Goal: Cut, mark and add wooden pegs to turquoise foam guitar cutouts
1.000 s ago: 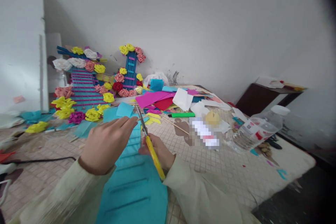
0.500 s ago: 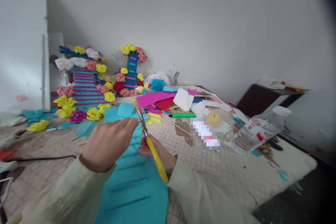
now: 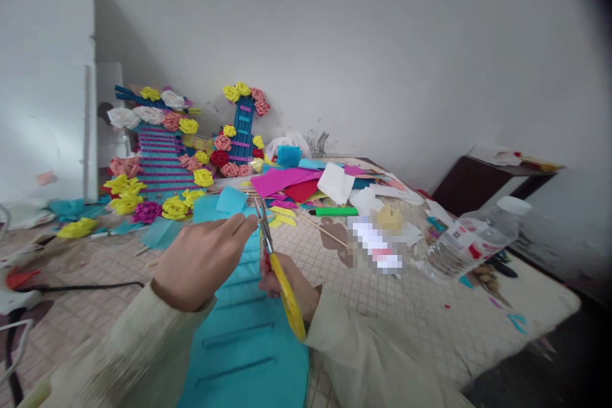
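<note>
A long turquoise paper sheet (image 3: pixel 246 347) with cut slits lies in front of me on the tiled table cover (image 3: pixel 396 306). My left hand (image 3: pixel 203 261) is closed, its fingertips pinching something thin, perhaps a stick, at the sheet's far end, right by the scissor blades. My right hand (image 3: pixel 289 280) grips yellow-handled scissors (image 3: pixel 277 268), whose blades point away from me and upward beside those fingertips. Both arms wear pale sleeves.
Paper-flower constructions (image 3: pixel 157 153) stand at the back left. Coloured paper sheets (image 3: pixel 287 180), a green marker (image 3: pixel 333 211), a thin wooden stick (image 3: pixel 320 230) and a clear plastic bottle (image 3: pixel 471 239) lie ahead and right. A black cable (image 3: pixel 76 287) runs at left. A dark side table (image 3: pixel 482 182) is at right.
The view drifted slightly, so everything sits a bit further right. Both hands stay at the sheet's far end; the scissor blades look closer together than half a second ago.
</note>
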{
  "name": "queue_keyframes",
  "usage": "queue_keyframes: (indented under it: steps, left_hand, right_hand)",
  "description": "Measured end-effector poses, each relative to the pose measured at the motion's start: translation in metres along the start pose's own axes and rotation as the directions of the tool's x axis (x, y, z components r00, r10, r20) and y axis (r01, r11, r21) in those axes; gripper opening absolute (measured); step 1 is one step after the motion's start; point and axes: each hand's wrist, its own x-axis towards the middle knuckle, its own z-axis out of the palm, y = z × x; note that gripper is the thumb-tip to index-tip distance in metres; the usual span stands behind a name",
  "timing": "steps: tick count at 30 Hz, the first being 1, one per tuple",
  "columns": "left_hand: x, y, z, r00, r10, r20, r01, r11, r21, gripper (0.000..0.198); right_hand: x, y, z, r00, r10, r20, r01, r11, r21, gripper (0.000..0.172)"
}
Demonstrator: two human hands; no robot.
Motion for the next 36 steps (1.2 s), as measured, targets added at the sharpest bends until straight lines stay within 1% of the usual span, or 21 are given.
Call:
queue_keyframes:
  steps: [3, 5, 9, 11, 16, 20, 24, 27, 31, 36]
  left_hand:
    - [0.000, 0.000, 0.002, 1.000, -0.028, -0.010, 0.028, 1.000, -0.009, 0.032]
    - [0.001, 0.001, 0.002, 0.999, -0.032, 0.004, 0.032, 0.999, -0.013, 0.028]
    - [0.002, 0.002, -0.002, 0.999, -0.032, 0.025, 0.032, 0.999, -0.002, 0.025]
    - [0.002, 0.002, -0.004, 0.999, -0.031, 0.037, 0.031, 1.000, 0.003, 0.025]
    - [0.001, 0.002, -0.007, 0.996, -0.019, 0.092, 0.018, 1.000, 0.008, 0.030]
    - [0.000, 0.003, -0.007, 0.995, -0.007, 0.103, 0.005, 1.000, 0.018, 0.033]
    - [0.001, 0.002, -0.009, 0.988, -0.011, 0.152, 0.006, 1.000, 0.031, 0.037]
    - [0.003, 0.002, -0.010, 0.983, 0.008, 0.182, -0.016, 0.999, 0.043, 0.041]
    - [0.004, 0.000, -0.007, 0.990, 0.021, 0.141, -0.032, 0.997, 0.077, 0.043]
    - [0.005, -0.004, 0.000, 0.995, 0.046, 0.092, -0.053, 0.996, 0.078, 0.038]
  right_hand:
    - [0.000, -0.007, 0.000, 1.000, 0.002, 0.001, -0.002, 0.999, 0.034, 0.031]
    - [-0.001, -0.014, 0.000, 1.000, -0.004, 0.008, 0.004, 1.000, 0.011, 0.035]
    - [-0.003, -0.022, -0.002, 0.997, -0.069, 0.029, 0.069, 0.997, 0.021, 0.033]
    - [-0.003, -0.022, -0.002, 0.996, -0.084, 0.028, 0.084, 0.996, 0.030, 0.029]
    - [-0.003, -0.013, -0.003, 0.999, -0.034, 0.032, 0.034, 0.999, 0.001, 0.022]
    - [-0.004, -0.010, -0.003, 0.999, -0.031, 0.037, 0.031, 0.999, -0.009, 0.021]
    - [-0.003, -0.009, -0.003, 0.998, -0.025, 0.053, 0.024, 0.999, 0.027, 0.021]
    - [-0.003, -0.009, -0.001, 1.000, -0.003, 0.027, 0.002, 0.999, 0.050, 0.023]
    - [-0.004, -0.005, 0.002, 1.000, 0.002, 0.026, -0.003, 0.998, 0.060, 0.023]
    - [-0.005, 0.004, 0.005, 0.994, 0.112, -0.007, -0.110, 0.986, 0.129, 0.023]
